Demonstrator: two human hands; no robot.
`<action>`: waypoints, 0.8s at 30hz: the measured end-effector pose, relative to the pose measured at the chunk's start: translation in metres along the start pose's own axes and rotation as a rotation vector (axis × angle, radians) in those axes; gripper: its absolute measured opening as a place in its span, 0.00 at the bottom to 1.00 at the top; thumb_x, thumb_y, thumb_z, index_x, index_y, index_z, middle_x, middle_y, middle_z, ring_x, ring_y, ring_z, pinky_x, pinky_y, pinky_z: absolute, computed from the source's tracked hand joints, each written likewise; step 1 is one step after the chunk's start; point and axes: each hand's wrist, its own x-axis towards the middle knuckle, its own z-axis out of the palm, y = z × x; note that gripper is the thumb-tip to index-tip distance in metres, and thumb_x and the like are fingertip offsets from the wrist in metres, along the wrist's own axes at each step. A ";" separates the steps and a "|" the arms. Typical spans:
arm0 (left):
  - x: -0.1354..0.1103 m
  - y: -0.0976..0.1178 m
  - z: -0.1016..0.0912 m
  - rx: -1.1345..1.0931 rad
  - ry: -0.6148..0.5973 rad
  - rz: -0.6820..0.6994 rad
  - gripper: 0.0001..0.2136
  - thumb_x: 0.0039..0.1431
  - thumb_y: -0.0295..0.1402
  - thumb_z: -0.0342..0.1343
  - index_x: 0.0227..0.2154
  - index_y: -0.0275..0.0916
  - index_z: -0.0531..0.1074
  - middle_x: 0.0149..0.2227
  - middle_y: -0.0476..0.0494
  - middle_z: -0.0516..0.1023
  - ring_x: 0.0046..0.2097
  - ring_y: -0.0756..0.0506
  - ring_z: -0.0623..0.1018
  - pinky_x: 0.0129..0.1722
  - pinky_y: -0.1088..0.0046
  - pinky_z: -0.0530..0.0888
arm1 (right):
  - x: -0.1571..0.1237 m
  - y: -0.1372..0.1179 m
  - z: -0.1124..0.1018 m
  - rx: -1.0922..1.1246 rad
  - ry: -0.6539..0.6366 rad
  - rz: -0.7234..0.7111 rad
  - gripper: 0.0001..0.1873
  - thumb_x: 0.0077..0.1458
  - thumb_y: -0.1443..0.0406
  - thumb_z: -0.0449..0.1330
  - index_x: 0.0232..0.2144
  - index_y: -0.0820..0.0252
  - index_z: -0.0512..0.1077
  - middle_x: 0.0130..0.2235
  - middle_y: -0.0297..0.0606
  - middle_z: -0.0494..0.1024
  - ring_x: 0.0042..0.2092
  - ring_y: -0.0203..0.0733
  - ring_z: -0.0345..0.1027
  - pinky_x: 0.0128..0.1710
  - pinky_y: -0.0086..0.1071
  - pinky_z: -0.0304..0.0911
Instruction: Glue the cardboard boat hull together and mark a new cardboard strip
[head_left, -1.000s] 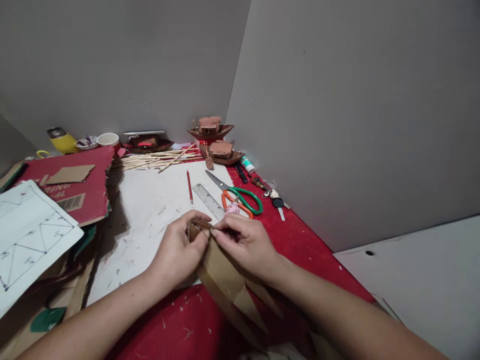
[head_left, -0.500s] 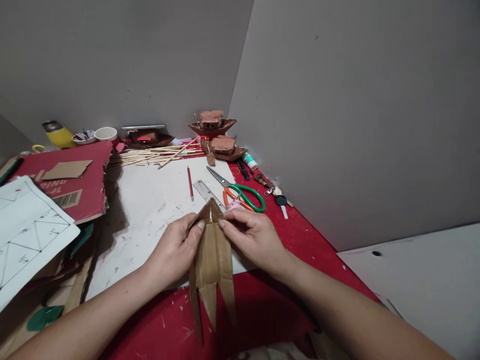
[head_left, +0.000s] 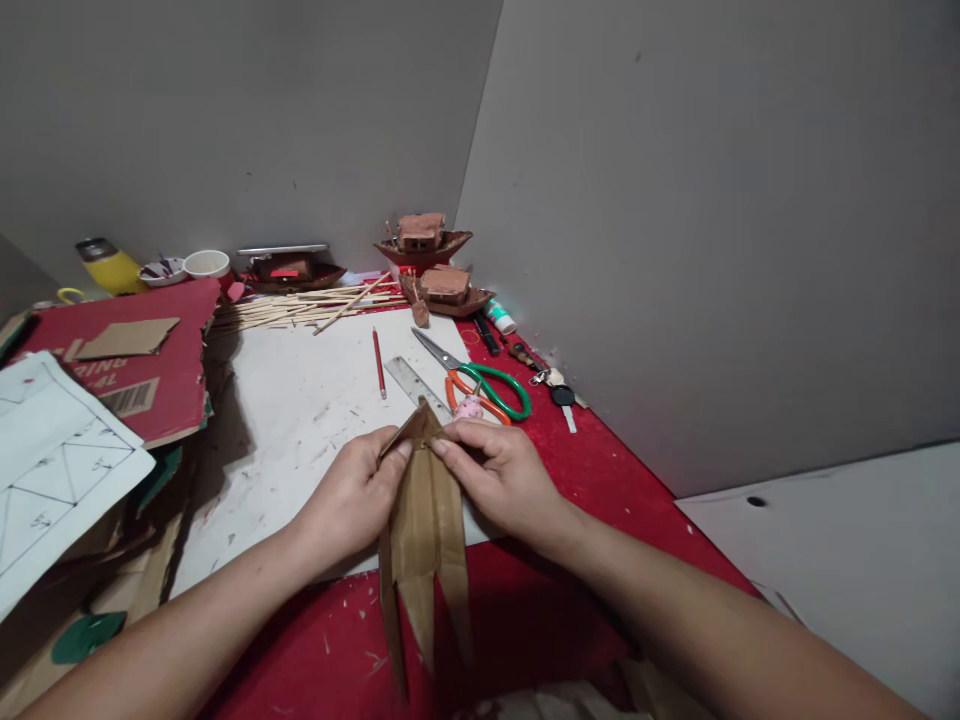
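Note:
A folded brown cardboard piece [head_left: 427, 510] is held between my two hands near the table's front. Its far end comes together in a point, and its near end is cut into several long pointed strips hanging toward me. My left hand [head_left: 356, 495] pinches its left edge, thumb on the inner face. With thumb and fingers, my right hand [head_left: 499, 475] grips the right flap close to the far point. Just beyond lie a steel ruler [head_left: 416, 385], scissors [head_left: 484, 385] with green and orange handles, and a small pink object [head_left: 469, 408].
White paper [head_left: 292, 410] covers part of the red table [head_left: 600, 480]. Cardboard sheets [head_left: 180, 380] and a drawn pattern [head_left: 75, 470] are stacked left. Behind are wooden sticks [head_left: 300, 310], model boats [head_left: 450, 285] and a red pencil [head_left: 379, 362]. Keys [head_left: 564, 400] lie right, beside the wall.
The slit near the cardboard's far point has closed as its flaps came together. My right thumb and fingers have shifted slightly left, pressing there. My left hand keeps its grip.

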 end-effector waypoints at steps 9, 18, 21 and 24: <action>-0.007 0.004 0.000 -0.024 0.123 0.140 0.15 0.67 0.41 0.44 0.45 0.41 0.71 0.39 0.47 0.76 0.41 0.46 0.73 0.42 0.72 0.68 | 0.002 -0.001 0.001 0.096 0.017 0.051 0.08 0.57 0.67 0.57 0.30 0.63 0.75 0.27 0.36 0.75 0.29 0.37 0.67 0.31 0.28 0.62; -0.008 0.006 0.002 -0.060 0.243 0.170 0.12 0.64 0.38 0.52 0.47 0.43 0.74 0.43 0.48 0.79 0.42 0.47 0.74 0.43 0.75 0.69 | 0.004 -0.005 -0.002 0.050 0.046 -0.112 0.11 0.57 0.71 0.55 0.24 0.61 0.72 0.23 0.33 0.71 0.27 0.34 0.64 0.31 0.28 0.59; -0.008 0.007 0.004 -0.060 0.268 0.168 0.12 0.64 0.37 0.53 0.45 0.42 0.76 0.41 0.48 0.80 0.41 0.47 0.75 0.40 0.76 0.70 | 0.003 -0.005 -0.002 0.029 0.031 -0.122 0.12 0.58 0.71 0.55 0.22 0.61 0.70 0.22 0.32 0.69 0.26 0.34 0.62 0.28 0.27 0.57; -0.009 0.009 0.005 -0.069 0.268 0.143 0.12 0.63 0.38 0.54 0.43 0.40 0.77 0.39 0.48 0.80 0.40 0.47 0.76 0.38 0.76 0.70 | 0.002 -0.004 -0.002 0.025 0.027 -0.139 0.13 0.58 0.71 0.54 0.21 0.61 0.68 0.22 0.31 0.67 0.25 0.33 0.60 0.27 0.27 0.55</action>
